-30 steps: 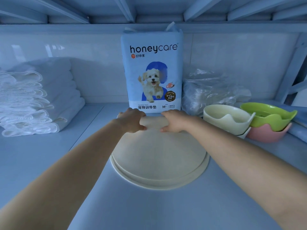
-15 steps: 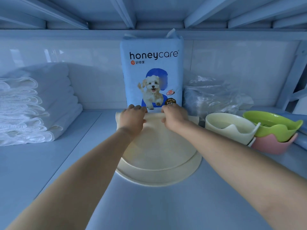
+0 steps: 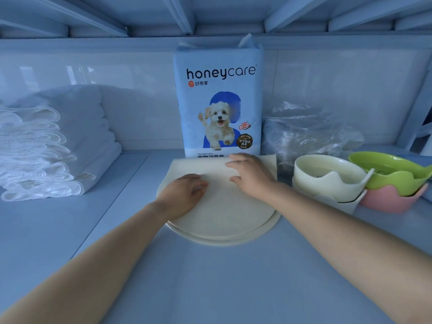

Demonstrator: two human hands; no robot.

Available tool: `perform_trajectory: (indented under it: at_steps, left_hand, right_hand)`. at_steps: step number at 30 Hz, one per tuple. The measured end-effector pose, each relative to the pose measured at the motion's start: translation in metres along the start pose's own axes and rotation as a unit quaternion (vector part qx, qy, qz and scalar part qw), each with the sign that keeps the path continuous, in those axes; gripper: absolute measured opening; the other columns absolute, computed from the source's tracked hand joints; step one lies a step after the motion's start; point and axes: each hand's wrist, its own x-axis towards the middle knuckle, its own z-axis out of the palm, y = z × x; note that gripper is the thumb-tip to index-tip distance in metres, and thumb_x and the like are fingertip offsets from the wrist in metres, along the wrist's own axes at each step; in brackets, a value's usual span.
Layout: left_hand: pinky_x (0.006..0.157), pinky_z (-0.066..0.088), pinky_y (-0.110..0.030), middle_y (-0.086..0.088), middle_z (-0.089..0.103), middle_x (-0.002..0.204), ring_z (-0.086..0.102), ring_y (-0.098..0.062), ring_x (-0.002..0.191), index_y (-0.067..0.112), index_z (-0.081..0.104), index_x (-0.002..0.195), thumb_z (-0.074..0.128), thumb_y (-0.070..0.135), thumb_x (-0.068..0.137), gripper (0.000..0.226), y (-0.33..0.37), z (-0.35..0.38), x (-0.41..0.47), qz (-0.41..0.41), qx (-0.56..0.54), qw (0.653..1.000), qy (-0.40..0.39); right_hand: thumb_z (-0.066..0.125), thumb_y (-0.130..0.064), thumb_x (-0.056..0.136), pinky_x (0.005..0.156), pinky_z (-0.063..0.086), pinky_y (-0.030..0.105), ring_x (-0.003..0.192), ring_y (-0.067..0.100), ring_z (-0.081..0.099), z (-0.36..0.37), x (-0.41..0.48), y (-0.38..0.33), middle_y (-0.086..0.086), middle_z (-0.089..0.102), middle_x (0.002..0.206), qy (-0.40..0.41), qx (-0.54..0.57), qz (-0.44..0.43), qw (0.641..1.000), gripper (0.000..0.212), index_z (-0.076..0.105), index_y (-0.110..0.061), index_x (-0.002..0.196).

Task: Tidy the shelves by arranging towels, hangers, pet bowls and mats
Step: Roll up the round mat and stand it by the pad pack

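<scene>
A cream mat (image 3: 224, 211) lies unrolled on the shelf, on top of another cream mat whose rounded rim shows under its near edge. My left hand (image 3: 184, 195) presses flat on the mat's left part with relaxed fingers. My right hand (image 3: 251, 174) lies flat near the mat's far right corner. To the right stand a cream pet bowl (image 3: 327, 176) and a green bowl (image 3: 392, 171) stacked in a pink bowl (image 3: 392, 202). Folded white towels (image 3: 46, 146) are piled at the left.
A blue honeycare training-pad pack (image 3: 219, 101) stands upright against the back wall just behind the mats. A crumpled clear plastic bag (image 3: 308, 134) sits behind the bowls. The shelf (image 3: 210, 277) has a low ceiling of beams above and a frame post at the far right.
The mat's rolled far end has been unrolled toward the back until flat. Both hands went from gripping the roll to lying flat on the mat, the left one drawn nearer.
</scene>
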Motion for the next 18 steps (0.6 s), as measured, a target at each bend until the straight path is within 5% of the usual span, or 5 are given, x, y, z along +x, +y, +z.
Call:
perform_trajectory:
  at_steps: [6,13,18]
  left_hand:
    - [0.092,0.035,-0.018,0.010,0.056,0.122,0.051,-0.009,0.114,0.029,0.063,0.113,0.050,0.031,0.092,0.024,0.004,-0.005,-0.021,0.024,-0.043,0.999,0.020]
    - [0.089,0.042,-0.026,0.013,0.054,0.119,0.050,-0.010,0.112,0.038,0.060,0.111,0.050,0.034,0.089,0.024,0.007,-0.014,-0.017,0.023,-0.002,1.000,0.003]
    - [0.089,0.045,-0.032,0.010,0.050,0.125,0.047,-0.013,0.115,0.038,0.056,0.117,0.048,0.033,0.092,0.027,0.003,-0.024,0.011,0.027,0.052,0.998,-0.013]
  right_hand:
    - [0.053,-0.015,0.092,0.113,0.013,0.026,0.140,0.019,0.023,0.002,-0.031,-0.003,0.006,0.030,0.151,-0.010,0.029,0.000,1.000,0.041,0.050,-0.015,0.133]
    - [0.050,-0.016,0.093,0.107,0.027,0.031,0.138,0.019,0.025,-0.006,-0.022,-0.007,0.002,0.031,0.149,-0.024,0.022,0.040,0.999,0.043,0.045,-0.018,0.136]
    - [0.051,-0.014,0.091,0.096,0.040,0.035,0.122,0.023,0.042,-0.009,0.000,-0.015,0.005,0.050,0.126,-0.010,-0.035,0.055,0.998,0.033,0.051,-0.009,0.123]
